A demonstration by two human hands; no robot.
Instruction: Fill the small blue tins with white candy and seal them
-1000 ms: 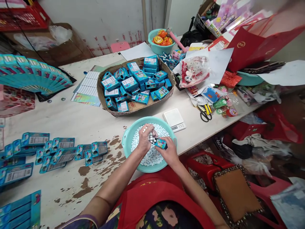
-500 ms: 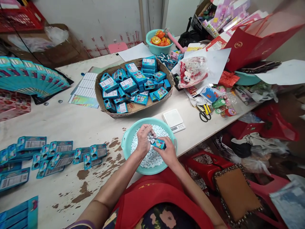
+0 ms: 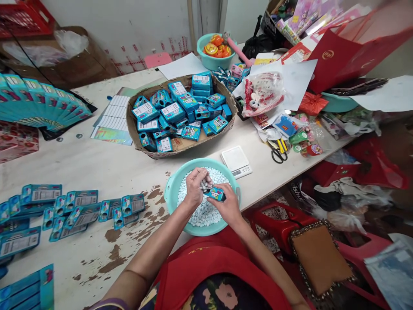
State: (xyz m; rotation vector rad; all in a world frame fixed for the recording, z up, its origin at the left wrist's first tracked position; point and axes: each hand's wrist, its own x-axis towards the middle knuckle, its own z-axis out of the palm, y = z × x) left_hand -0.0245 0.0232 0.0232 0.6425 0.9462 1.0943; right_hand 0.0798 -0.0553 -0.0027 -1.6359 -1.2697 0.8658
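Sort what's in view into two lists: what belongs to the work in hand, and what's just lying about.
Work, it seems:
left hand with white pieces
right hand with blue box
turquoise basin beneath
cardboard tray of boxes
perhaps scale

Lying about, apparently:
orange toys
bagged toy
red bag

Evenly lit; perhaps 1 upper-right corner blurs and stretches.

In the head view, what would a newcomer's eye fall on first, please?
Probably the cardboard tray heaped with small blue boxes, at the middle of the table. Just nearer sits the turquoise basin of white pellets, under both hands, the right holding one blue box.
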